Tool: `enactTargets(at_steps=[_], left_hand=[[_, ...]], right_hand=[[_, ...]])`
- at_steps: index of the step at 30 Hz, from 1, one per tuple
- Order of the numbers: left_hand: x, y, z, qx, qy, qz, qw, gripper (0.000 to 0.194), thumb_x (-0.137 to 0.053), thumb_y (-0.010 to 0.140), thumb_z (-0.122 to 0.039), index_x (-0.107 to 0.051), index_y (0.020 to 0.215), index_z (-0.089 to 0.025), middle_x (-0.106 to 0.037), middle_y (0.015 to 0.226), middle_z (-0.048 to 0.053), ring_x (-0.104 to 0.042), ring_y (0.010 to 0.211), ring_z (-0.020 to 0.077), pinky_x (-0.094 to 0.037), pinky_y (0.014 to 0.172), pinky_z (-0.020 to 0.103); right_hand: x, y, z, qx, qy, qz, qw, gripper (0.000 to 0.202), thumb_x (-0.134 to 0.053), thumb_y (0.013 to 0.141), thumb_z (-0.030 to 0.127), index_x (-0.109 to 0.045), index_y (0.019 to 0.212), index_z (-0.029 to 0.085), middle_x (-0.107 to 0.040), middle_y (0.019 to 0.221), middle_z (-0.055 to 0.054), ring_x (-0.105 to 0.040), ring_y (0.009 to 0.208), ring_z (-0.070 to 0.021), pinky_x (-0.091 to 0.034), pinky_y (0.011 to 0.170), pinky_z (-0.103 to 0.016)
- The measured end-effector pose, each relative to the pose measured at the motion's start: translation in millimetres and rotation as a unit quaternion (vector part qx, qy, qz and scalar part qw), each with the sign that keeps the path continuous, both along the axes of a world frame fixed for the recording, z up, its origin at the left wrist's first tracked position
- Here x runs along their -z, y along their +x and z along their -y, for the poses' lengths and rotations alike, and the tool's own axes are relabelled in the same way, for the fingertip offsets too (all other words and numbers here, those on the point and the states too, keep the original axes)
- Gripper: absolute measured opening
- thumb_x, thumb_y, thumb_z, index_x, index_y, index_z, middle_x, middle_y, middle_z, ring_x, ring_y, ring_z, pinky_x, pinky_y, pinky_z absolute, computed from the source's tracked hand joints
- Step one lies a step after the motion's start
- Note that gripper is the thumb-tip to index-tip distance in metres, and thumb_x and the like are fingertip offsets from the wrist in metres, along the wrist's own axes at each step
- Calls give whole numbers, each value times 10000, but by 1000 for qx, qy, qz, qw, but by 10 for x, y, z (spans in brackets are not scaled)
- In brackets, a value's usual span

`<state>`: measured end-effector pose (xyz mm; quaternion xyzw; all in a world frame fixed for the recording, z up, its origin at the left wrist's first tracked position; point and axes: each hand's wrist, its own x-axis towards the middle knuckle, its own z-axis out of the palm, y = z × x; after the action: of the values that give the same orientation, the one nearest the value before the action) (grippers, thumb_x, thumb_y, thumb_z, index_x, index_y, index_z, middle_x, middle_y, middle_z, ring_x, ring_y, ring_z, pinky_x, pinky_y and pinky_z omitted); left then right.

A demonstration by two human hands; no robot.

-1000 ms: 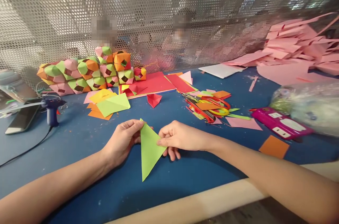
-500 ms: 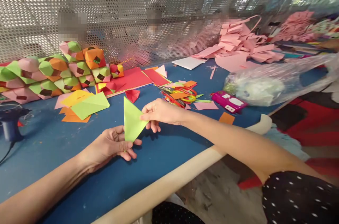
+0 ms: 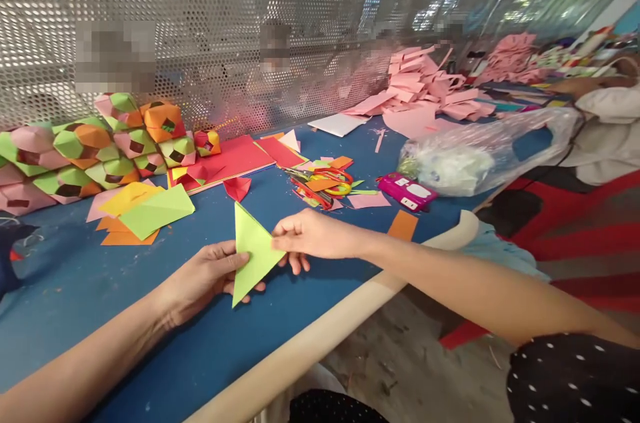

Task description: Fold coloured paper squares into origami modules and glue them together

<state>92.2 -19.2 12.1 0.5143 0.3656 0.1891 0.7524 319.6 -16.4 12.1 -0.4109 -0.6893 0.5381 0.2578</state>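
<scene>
A folded light-green paper triangle [image 3: 254, 253] is held over the blue table by both hands. My left hand [image 3: 217, 273] pinches its left edge, thumb on the front and fingers behind. At the right corner, my right hand [image 3: 305, 236] grips the paper between thumb and fingers. Just beyond the triangle lies a small red folded paper piece [image 3: 237, 188]. To the left, a green paper sheet [image 3: 157, 211] rests on yellow paper [image 3: 131, 198] and orange paper [image 3: 129, 235]. Scissors [image 3: 345, 183] with red and yellow handles lie among paper scraps.
Folded paper modules [image 3: 90, 153] are stacked at the back left, near red sheets [image 3: 235, 160]. A magenta pouch [image 3: 407, 192] and a clear plastic bag [image 3: 460, 160] lie right. Pink paper strips [image 3: 420, 83] heap against the perforated metal screen [image 3: 210, 30]. A pale rounded edge [image 3: 320, 350] borders the table.
The left thumb has moved up the triangle's left edge, and the lower point now extends below the left hand. Both hands still hold it. The camera view has shifted slightly right.
</scene>
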Motion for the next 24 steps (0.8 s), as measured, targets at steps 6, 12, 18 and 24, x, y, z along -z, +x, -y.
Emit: enactTargets(at_steps=[6,12,18,24], left_hand=[[140,33,10,-81,-31,57,995,195,-616,799,-248,-674,930,-116,-707,924,137,-672,820,212,-526,757,292],[204,36,15,-94,-46,93,990,223,-581,806,-202,-663,981,-91,-691,1000,161,-664,862,242,-514,828,348],[210,18,17,-89,-52,97,990,215,-575,802,-188,-662,968,-83,-697,955,164,-665,836,236,-524,791,331],[241,10,8,-151,-45,106,982,160,-630,746,-167,-689,869,-83,-717,892,144,-678,776,210,-531,790,303]], right_hand=[[-121,848,-615,244,255,295,888,254,-416,834,154,-635,962,142,-667,1009,-110,-632,853,-169,-472,688,-267],[36,1233,-964,202,228,410,860,191,-506,707,90,-679,735,167,-695,799,-73,-588,718,-161,-397,640,-263],[91,1236,-1050,161,210,468,843,138,-600,668,178,-664,790,172,-661,709,-48,-537,597,-138,-363,564,-262],[27,1206,-1019,191,272,497,802,326,-605,678,224,-605,991,133,-613,947,-128,-573,794,-212,-412,654,-296]])
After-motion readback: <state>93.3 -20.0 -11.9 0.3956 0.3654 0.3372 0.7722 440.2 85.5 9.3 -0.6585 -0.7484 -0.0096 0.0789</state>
